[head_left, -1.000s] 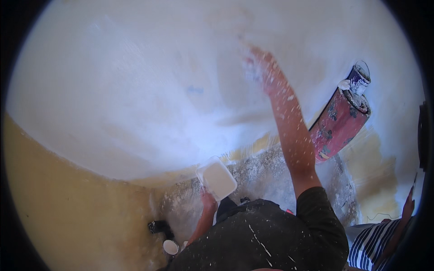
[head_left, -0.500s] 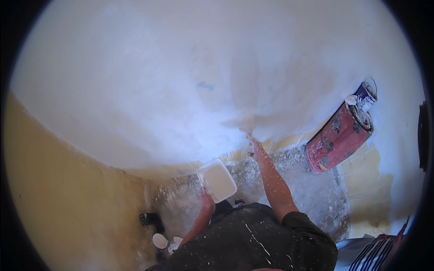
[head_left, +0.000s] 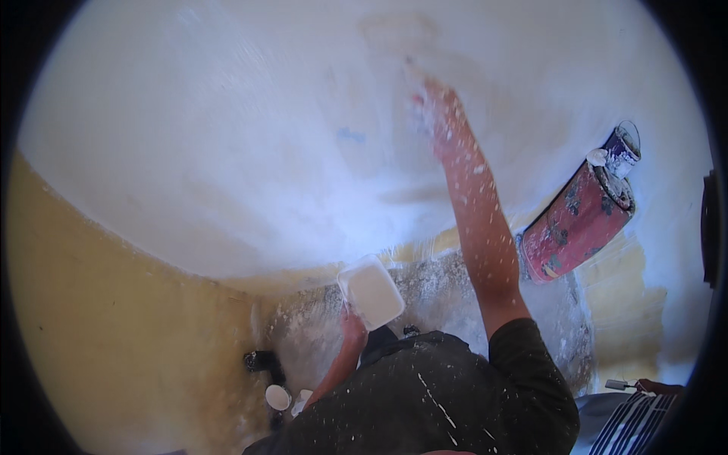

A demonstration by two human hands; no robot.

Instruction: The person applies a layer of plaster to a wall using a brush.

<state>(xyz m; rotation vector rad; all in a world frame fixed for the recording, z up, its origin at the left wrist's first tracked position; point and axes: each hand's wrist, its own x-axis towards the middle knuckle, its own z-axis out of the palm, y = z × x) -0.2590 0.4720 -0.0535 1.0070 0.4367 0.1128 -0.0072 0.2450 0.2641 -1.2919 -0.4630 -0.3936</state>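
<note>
My left hand (head_left: 353, 324) grips the side of a white rectangular tub (head_left: 400, 306), tilted a little, holding a pale cream, smooth paint-like mix. My right arm, specked with white, reaches up in front of the wall (head_left: 250, 152), which is coated white over yellow. At its end my right hand (head_left: 440, 114) is closed round something; motion blur and the pale background hide what it is. A greyish patch or shadow shows on the wall just beyond that hand.
A red drum (head_left: 576, 224) stands to the right, with a dark paint-smeared pail (head_left: 623, 150) on top. Low at left are a black pipe-like object (head_left: 264, 361) and a white round cup-like thing (head_left: 278, 397). At lower right, another person's striped sleeve (head_left: 637, 425) shows beside a small flat tool (head_left: 619, 384).
My right hand has swept upward along the wall from near its lower edge. My left hand and the tub have shifted slightly up and right. The other person's flat tool has come into view.
</note>
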